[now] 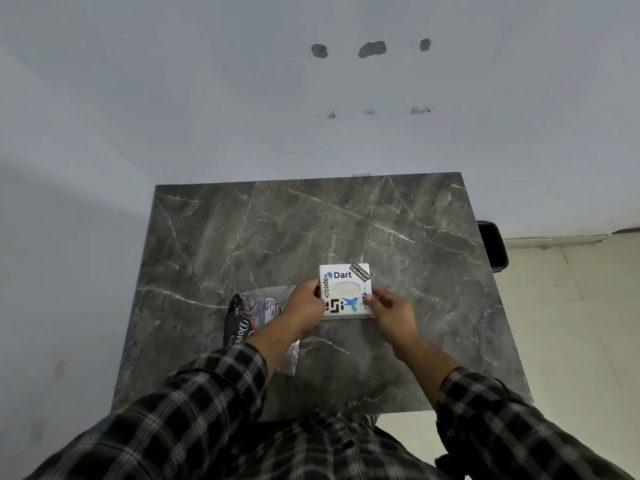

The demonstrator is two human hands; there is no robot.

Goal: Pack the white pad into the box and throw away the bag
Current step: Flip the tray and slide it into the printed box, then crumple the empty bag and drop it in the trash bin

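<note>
A white square box (345,289) covered in stickers sits on the dark marble table (311,230), with an oval opening on top showing something pale inside. My left hand (304,304) grips the box's left edge. My right hand (391,311) holds its near right corner. A crumpled plastic bag (249,317), black at its left end and clear with a printed label towards the box, lies just left of the box, partly under my left wrist. Whether the pale thing in the opening is the white pad cannot be told.
A black bin (493,247) stands on the floor against the table's right edge. A pale wall runs behind and to the left of the table. Tiled floor lies to the right.
</note>
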